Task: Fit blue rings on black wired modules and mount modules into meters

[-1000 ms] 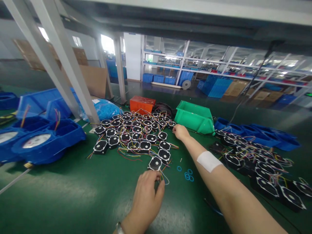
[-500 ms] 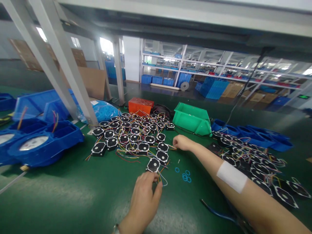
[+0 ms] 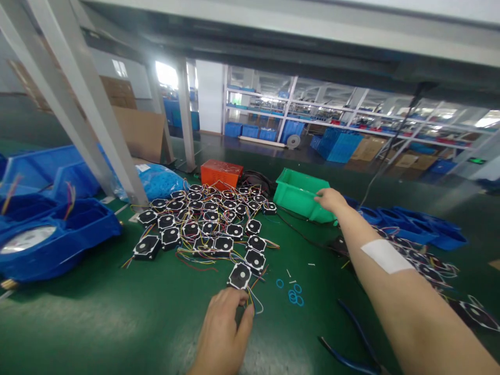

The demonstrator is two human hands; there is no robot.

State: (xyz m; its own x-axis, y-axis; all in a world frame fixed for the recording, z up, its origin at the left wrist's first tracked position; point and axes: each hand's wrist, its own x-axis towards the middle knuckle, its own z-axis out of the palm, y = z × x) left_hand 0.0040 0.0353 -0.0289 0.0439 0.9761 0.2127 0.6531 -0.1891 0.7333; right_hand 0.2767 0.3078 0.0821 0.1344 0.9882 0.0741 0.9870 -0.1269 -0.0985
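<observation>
Two bare hands, spread apart. Left hand (image 3: pixel 222 325): fingers bent, thumb a little apart, at the near edge of the closest black unit (image 3: pixel 239 276), wires (image 3: pixel 254 303) just beside the thumb; can't tell if anything is pinched. Right hand (image 3: pixel 331 200): fingers bunched narrow at the near-right side of the green bin (image 3: pixel 295 200); contents, if any, and contact can't be told.

Changed: right hand was by the wire ends half a second ago, now out at the bin; left stays put at the unit. So the unit has only the left hand near it. More small white pieces (image 3: pixel 289 273) show now, near the blue rings (image 3: pixel 292 296) on the floor (image 3: pixel 136 312). Pliers (image 3: pixel 346 360) lower right, more exposed. Beyond: more black units (image 3: pixel 211 215), orange box (image 3: pixel 221 174) behind.
</observation>
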